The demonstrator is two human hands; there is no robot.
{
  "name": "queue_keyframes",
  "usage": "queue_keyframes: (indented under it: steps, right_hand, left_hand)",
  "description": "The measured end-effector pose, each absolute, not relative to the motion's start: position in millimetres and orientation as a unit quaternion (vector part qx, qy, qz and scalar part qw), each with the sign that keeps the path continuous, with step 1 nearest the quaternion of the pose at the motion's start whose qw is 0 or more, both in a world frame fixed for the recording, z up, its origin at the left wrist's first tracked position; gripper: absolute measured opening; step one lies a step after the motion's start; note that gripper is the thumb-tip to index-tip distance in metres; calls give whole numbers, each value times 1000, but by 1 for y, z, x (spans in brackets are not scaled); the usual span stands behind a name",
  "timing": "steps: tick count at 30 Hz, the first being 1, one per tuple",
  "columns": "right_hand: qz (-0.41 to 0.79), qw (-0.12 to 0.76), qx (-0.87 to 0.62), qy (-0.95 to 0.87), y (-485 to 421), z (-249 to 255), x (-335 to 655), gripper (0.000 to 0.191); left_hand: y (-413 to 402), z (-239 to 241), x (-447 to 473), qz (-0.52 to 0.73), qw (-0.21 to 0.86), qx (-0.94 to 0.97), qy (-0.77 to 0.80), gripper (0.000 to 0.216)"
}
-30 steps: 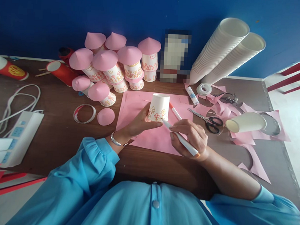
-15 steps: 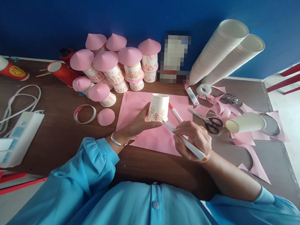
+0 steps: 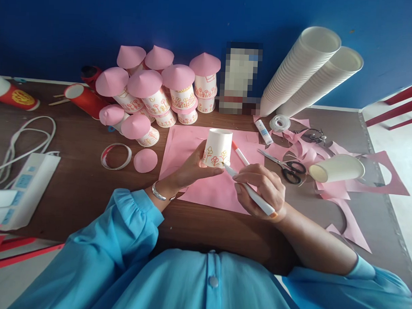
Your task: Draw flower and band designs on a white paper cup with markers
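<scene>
Left fingers: my left hand [image 3: 191, 170] is closed round the upturned white paper cup with orange flower drawings [image 3: 219, 146].
Right fingers: my right hand [image 3: 261, 189] pinches a white marker pen [image 3: 250, 193], its tip touching the cup's lower edge.
Pose: both wrists sit low over the pink paper sheet [image 3: 207, 191] on the brown tabletop [image 3: 82, 176].
Room: black-handled scissors [image 3: 287, 167] lie near on the right.

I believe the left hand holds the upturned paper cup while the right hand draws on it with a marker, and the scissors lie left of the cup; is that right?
Not quite: the head view shows the scissors lying right of the paper cup, not left. The left hand, right hand and marker are as you say.
</scene>
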State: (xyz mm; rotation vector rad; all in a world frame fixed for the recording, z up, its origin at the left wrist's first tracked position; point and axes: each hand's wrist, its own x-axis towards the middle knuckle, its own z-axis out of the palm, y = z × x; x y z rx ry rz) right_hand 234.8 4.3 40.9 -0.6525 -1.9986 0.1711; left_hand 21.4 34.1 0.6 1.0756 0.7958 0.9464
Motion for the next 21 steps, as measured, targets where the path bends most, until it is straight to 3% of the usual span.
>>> queue_keyframes:
  steps: [12, 21]
  right_hand:
    - [74, 467, -280, -835, 2, 42, 233, 22]
    - [74, 524, -262, -807, 2, 41, 236, 27]
  left_hand:
    - [34, 3, 23, 421, 684, 477, 357, 70]
    - [33, 3, 22, 426, 683, 478, 351, 68]
